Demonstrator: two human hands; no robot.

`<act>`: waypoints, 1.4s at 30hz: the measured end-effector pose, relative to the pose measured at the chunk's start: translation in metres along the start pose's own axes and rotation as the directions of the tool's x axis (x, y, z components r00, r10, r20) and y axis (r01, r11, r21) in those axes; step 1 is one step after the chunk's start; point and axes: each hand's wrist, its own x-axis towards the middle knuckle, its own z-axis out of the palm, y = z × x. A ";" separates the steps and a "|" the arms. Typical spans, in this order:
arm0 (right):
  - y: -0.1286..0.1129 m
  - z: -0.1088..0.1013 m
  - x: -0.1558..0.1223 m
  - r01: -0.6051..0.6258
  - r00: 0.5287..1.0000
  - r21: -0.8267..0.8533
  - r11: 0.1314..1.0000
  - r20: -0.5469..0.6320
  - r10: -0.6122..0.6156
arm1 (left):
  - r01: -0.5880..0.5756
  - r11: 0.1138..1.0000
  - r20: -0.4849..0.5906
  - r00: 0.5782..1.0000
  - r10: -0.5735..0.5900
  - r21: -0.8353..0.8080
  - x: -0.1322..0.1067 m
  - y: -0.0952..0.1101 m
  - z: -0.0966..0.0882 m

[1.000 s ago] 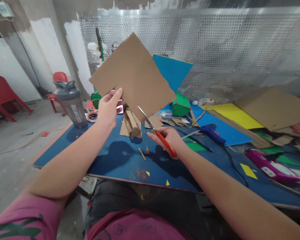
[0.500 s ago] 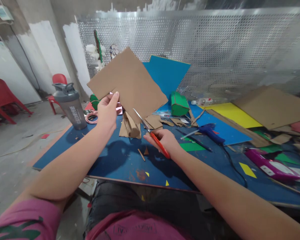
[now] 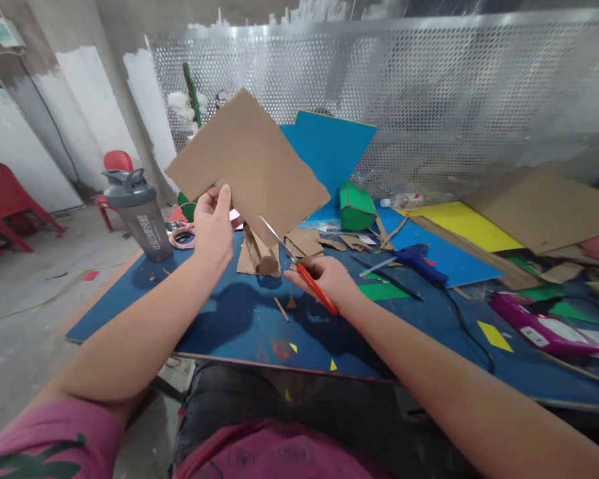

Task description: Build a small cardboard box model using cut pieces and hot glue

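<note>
A brown cardboard sheet (image 3: 259,156) is held up above the table, one corner pointing upward. My left hand (image 3: 213,223) pinches its lower left edge, thumb on the near face. In my right hand (image 3: 327,283) are orange-handled scissors (image 3: 313,287), fingers wrapped round the handles. The blades point up and left, over the sheet's lower corner; whether they are parted I cannot tell. Below, on the blue table (image 3: 229,332), a small cardboard trough-like piece (image 3: 263,258) lies among cardboard scraps (image 3: 304,243).
A grey shaker bottle (image 3: 142,216) stands at the table's left. On the right lie a blue glue gun (image 3: 422,265), a purple device (image 3: 542,326), and yellow (image 3: 469,226) and brown sheets. Behind are a green box-like piece (image 3: 357,206), a blue board (image 3: 329,150) and a perforated metal panel (image 3: 429,100).
The cardboard sheet has shifted slightly left and up with my left hand. The scissors have moved a little left along with it. Both hands keep their grip.
</note>
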 end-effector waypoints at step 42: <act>-0.004 -0.005 0.000 -0.051 0.997 0.068 0.996 0.056 0.048 | 0.099 0.994 0.054 0.993 -0.102 0.054 -0.010 0.000 0.006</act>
